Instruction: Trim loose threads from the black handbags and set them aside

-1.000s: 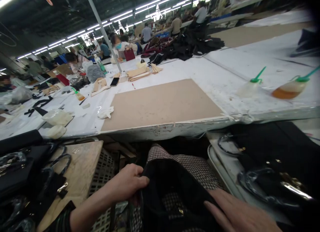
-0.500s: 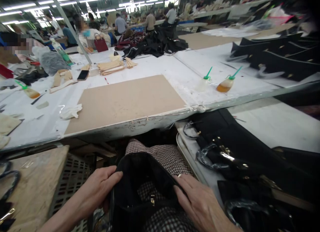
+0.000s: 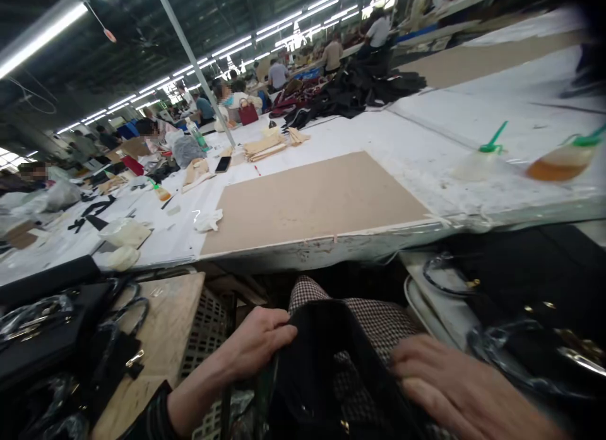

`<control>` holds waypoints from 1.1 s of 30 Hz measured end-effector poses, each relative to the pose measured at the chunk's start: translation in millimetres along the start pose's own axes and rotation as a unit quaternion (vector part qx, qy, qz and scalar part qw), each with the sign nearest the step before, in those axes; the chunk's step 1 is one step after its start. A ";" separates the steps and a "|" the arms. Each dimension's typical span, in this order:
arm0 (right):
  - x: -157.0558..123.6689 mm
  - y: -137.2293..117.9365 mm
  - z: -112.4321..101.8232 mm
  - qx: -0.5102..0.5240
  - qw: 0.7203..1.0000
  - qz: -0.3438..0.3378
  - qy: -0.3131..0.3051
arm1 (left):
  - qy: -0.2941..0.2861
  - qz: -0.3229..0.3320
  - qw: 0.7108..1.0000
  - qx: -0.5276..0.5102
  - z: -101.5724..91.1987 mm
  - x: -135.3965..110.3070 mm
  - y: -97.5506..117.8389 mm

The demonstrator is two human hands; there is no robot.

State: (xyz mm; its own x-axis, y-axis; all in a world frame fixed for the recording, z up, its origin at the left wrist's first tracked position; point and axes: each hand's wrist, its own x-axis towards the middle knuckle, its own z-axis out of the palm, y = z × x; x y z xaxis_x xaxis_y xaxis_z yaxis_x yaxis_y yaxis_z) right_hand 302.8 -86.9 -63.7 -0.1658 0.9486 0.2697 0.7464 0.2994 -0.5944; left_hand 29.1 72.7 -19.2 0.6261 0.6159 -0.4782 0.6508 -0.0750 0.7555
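On my lap, over checkered cloth [image 3: 379,320], rests a black handbag [image 3: 307,370] with its mouth facing up and a small gold fitting inside near the bottom of the view. My left hand [image 3: 260,339] grips the left rim, thumb over the edge and fingers wrapped outside. At the bag's right edge is my right hand [image 3: 440,377], its fingers curled but smeared by motion; whether it still pinches the rim cannot be made out.
Black bags with plastic-wrapped handles lie left [image 3: 47,339] and right [image 3: 530,301]. Ahead, a white worktable [image 3: 360,134] carries a brown board [image 3: 312,200] and squeeze bottles with green nozzles [image 3: 563,162]. A plastic crate [image 3: 203,332] stands left of my legs. Several people work farther back.
My view has swung left and tilted, so the scene sits farther right and the left-hand bags show. My left hand keeps its grip; my right hand has blurred in motion beside the bag.
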 end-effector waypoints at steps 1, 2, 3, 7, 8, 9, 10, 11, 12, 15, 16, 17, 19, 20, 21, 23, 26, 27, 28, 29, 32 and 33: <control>15.6 2.3 -5.3 0.016 0.999 0.019 -0.031 | -0.013 0.015 1.000 0.001 -0.2 1.5 2.0; 33.1 3.5 -8.8 0.031 0.998 0.032 -0.040 | -0.025 0.029 0.999 0.001 -0.1 3.4 3.9; 52.0 3.8 -9.8 0.045 0.998 0.026 -0.046 | -0.036 0.040 0.999 0.000 0.2 5.3 5.6; 123.8 1.3 12.3 0.155 0.965 -0.072 -0.198 | -0.029 0.061 0.998 0.011 3.8 6.7 8.9; 137.0 0.6 21.7 0.171 0.953 -0.085 -0.237 | -0.011 0.056 0.998 0.020 4.8 3.7 8.9; 147.3 0.1 30.9 0.184 0.943 -0.089 -0.263 | 0.010 0.045 0.999 0.029 5.7 -0.8 8.6; 154.8 0.0 39.2 0.193 0.937 -0.089 -0.277 | 0.029 0.030 0.999 0.032 6.6 -6.7 8.3; 159.7 0.4 46.2 0.200 0.935 -0.086 -0.281 | 0.041 0.013 0.999 0.025 7.5 -13.2 7.9; 162.3 1.3 51.7 0.208 0.934 -0.082 -0.279 | 0.047 -0.005 0.999 0.008 8.5 -19.9 7.6; 162.8 5.4 60.0 0.221 0.934 -0.077 -0.269 | 0.056 -0.050 0.994 -0.074 12.2 -34.4 6.5; 161.9 6.6 61.2 0.221 0.935 -0.077 -0.267 | 0.065 -0.061 0.992 -0.094 13.6 -35.7 5.8; 161.0 7.6 62.1 0.219 0.936 -0.078 -0.264 | 0.078 -0.069 0.989 -0.102 14.9 -34.9 4.8; 159.3 8.5 63.6 0.208 0.940 -0.083 -0.256 | 0.103 -0.076 0.988 -0.084 17.2 -27.9 2.7; 158.5 8.6 64.3 0.201 0.943 -0.086 -0.250 | 0.112 -0.074 0.989 -0.066 17.9 -22.5 1.8; 157.6 8.5 64.9 0.195 0.946 -0.088 -0.244 | 0.116 -0.069 0.990 -0.045 18.5 -16.5 1.1; 155.8 7.8 65.4 0.183 0.951 -0.089 -0.233 | 0.120 -0.061 0.991 0.000 19.0 -5.5 0.7; 152.8 5.5 64.6 0.165 0.955 -0.088 -0.232 | 0.118 -0.059 0.989 0.062 18.5 1.1 1.9; 151.9 4.4 64.1 0.160 0.955 -0.089 -0.233 | 0.115 -0.057 0.989 0.074 18.0 -0.5 2.2; 151.3 3.3 63.6 0.155 0.956 -0.092 -0.233 | 0.112 -0.055 0.989 0.079 17.3 -4.0 2.5; 150.9 2.4 63.0 0.150 0.956 -0.095 -0.232 | 0.107 -0.054 0.990 0.079 16.5 -9.2 2.6; 150.7 1.9 60.3 0.140 0.956 -0.096 -0.239 | 0.095 -0.067 0.992 0.057 15.1 -31.8 2.9; 151.0 2.8 58.9 0.143 0.954 -0.092 -0.245 | 0.093 -0.070 0.992 0.049 15.5 -40.0 3.5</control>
State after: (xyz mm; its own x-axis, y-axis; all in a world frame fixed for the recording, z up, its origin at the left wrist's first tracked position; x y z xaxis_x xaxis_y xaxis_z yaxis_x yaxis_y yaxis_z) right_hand 241.9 63.1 -69.3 -0.6112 0.7902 0.0453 0.4800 0.4156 -0.7726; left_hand 13.0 35.7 -4.3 0.4426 0.7593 -0.4771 0.7702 -0.0495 0.6359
